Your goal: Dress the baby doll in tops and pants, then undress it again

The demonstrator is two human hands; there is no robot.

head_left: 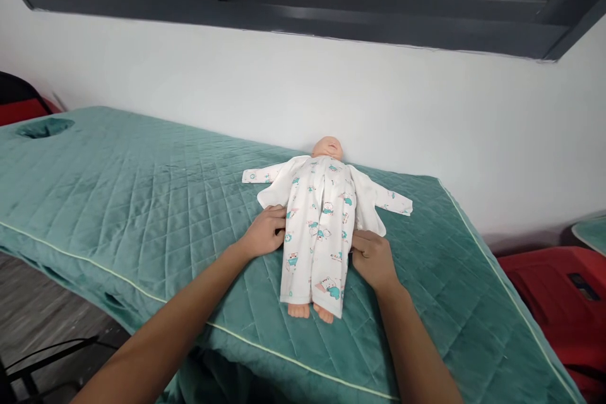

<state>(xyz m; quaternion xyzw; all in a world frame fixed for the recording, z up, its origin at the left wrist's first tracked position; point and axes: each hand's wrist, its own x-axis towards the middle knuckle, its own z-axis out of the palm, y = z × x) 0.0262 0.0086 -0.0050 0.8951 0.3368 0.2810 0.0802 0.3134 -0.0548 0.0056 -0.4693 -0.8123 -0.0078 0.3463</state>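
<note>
A baby doll point(327, 147) lies on its back, its head toward the wall. White baby pants point(319, 233) with teal and orange prints cover its front from near the neck down to the ankles, and the bare feet point(299, 310) show below the cuffs. A matching baby shirt point(367, 196) spreads out on both sides, sleeves stretched outward. My left hand point(266, 231) is closed at the left edge of the pants, around mid-length. At the opposite edge, just below the shirt's flap, my right hand point(375, 257) has its fingers curled against the pants. Both sets of fingertips are partly hidden.
Quilted green fabric covers the bed point(180, 202), which has a face hole point(45, 127) at its far left. Behind it stands a white wall point(213, 82) below a dark-framed window point(303, 16). A red plastic object point(558, 303) is beyond the right edge.
</note>
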